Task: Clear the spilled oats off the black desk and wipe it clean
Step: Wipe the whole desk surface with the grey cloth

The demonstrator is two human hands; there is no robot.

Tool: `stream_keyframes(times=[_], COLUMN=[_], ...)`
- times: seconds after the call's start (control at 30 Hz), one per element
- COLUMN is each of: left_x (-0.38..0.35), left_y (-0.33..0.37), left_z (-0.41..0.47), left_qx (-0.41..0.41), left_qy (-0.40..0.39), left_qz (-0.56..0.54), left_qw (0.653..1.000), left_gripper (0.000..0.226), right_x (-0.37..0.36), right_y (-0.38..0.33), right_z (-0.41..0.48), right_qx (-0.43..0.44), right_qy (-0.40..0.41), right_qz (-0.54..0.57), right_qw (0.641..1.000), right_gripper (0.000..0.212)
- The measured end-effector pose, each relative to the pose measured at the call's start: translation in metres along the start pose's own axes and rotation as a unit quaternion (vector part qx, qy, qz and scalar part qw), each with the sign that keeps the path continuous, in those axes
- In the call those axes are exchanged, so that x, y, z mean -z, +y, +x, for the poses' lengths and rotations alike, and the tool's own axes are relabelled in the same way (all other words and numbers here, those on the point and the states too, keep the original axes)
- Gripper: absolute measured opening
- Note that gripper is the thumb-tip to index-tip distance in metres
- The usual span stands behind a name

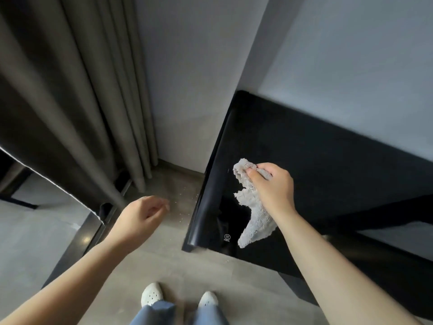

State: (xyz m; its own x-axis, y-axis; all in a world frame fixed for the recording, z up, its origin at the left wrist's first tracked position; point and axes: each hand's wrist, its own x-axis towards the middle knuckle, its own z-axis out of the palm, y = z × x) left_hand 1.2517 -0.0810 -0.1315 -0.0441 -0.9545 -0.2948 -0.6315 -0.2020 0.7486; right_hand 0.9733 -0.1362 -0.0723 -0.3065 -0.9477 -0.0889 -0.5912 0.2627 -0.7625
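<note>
Desk [304, 148]: right hand [273, 186] pinches cloth [251, 207] above it; left hand [143, 213] loosely curled, empty. Best: flatten cloth, overlap strokes.

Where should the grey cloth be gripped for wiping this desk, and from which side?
The right hand pinches the grey cloth by its upper end, so most hangs loose over the black desk. Probably better to gather the wide hanging middle from above, palm down, leaving a flat pad facing the desk.

A person is wearing light blue jeans [161, 314] and white clog-style shoes [151, 294] with small round holes; forearms [77, 275] are showing bare down to the left hand [140, 214] and right hand [273, 186].
</note>
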Motion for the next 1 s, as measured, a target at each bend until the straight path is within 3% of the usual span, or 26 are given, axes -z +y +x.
stream_keyframes(times=[0.13, 0.27, 0.3, 0.37, 0.73, 0.8, 0.9, 1.0], left_x=[0.024, 0.037, 0.038, 0.036, 0.011, 0.006, 0.006, 0.004], left_y=[0.025, 0.058, 0.064, 0.077, 0.120, 0.118, 0.110, 0.106], left_z=[0.026, 0.060, 0.069, 0.090, 0.214, 0.225, 0.242, 0.251], left_qx=[0.003, 0.000, 0.005, 0.030, 0.097, 0.113, 0.136, 0.165], left_qy=[-0.003, -0.007, -0.004, -0.001, 0.001, -0.004, -0.005, -0.020], left_qz=[0.012, -0.010, -0.012, -0.011, -0.010, -0.014, 0.002, 0.002], left_qw=[1.000, 1.000, 1.000, 0.999, 0.995, 0.994, 0.991, 0.986], left_gripper=[0.017, 0.050, 0.046, 0.009, 0.017, 0.004, 0.015, 0.023], right_x=[0.010, 0.012, 0.011, 0.013, -0.028, -0.050, -0.084, -0.102], right_y=[-0.012, -0.019, -0.019, -0.020, -0.027, -0.020, -0.008, 0.019], right_z=[0.034, 0.085, 0.102, 0.143, 0.368, 0.397, 0.416, 0.406], right_qx=[0.003, 0.011, 0.013, 0.017, 0.057, 0.057, 0.080, 0.206], right_qy=[0.020, 0.033, 0.039, 0.055, 0.070, 0.047, -0.028, -0.045], right_qz=[0.017, 0.015, 0.018, 0.019, 0.021, -0.020, -0.192, -0.261], right_qw=[1.000, 0.999, 0.999, 0.998, 0.996, 0.997, 0.978, 0.942], right_gripper=[0.017, 0.019, 0.020, 0.021, 0.023, 0.033, 0.053, 0.050])
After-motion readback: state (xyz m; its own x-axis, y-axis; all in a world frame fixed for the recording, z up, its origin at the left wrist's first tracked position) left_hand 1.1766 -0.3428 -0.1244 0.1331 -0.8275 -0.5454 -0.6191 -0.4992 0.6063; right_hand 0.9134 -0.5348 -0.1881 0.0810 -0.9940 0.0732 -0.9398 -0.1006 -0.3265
